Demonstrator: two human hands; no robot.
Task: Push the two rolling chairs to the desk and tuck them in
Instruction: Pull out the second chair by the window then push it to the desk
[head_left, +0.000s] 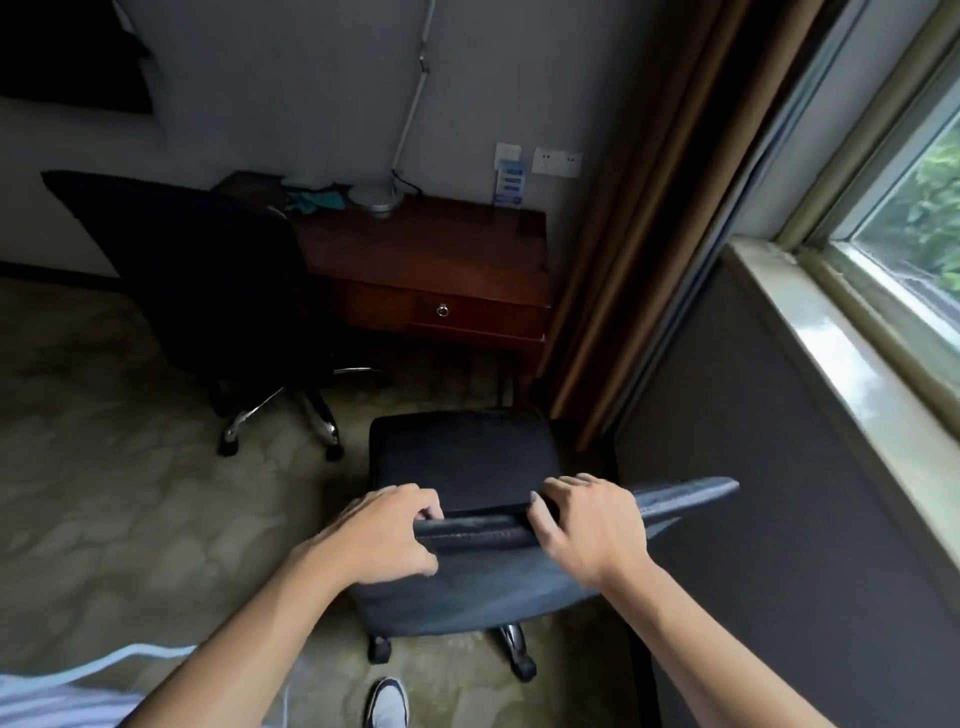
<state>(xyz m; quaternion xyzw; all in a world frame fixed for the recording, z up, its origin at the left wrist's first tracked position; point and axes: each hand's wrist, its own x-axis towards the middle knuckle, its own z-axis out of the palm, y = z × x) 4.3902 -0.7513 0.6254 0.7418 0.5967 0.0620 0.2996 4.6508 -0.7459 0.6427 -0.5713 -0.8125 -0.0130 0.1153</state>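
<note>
The near rolling chair (467, 462) was gripped by the left hand (382, 530) and right hand (587, 525), fingers curled over its backrest top, short of the tabletop (415, 244). The second chair (208, 280), dark and indistinct, was tucked at the tabletop's left end.

Only 1 view is given: a wide-angle head camera that looks forward and steeply down from standing height, so both forearms run in from the bottom edge to the left hand (382, 532) and right hand (587, 525) at lower centre, close under the lens. It faces a wall across the top of the frame, with the desk (431, 260) farther off at upper centre. A window (904, 208) bends along the right edge, and straight lines curve near the borders.
</note>
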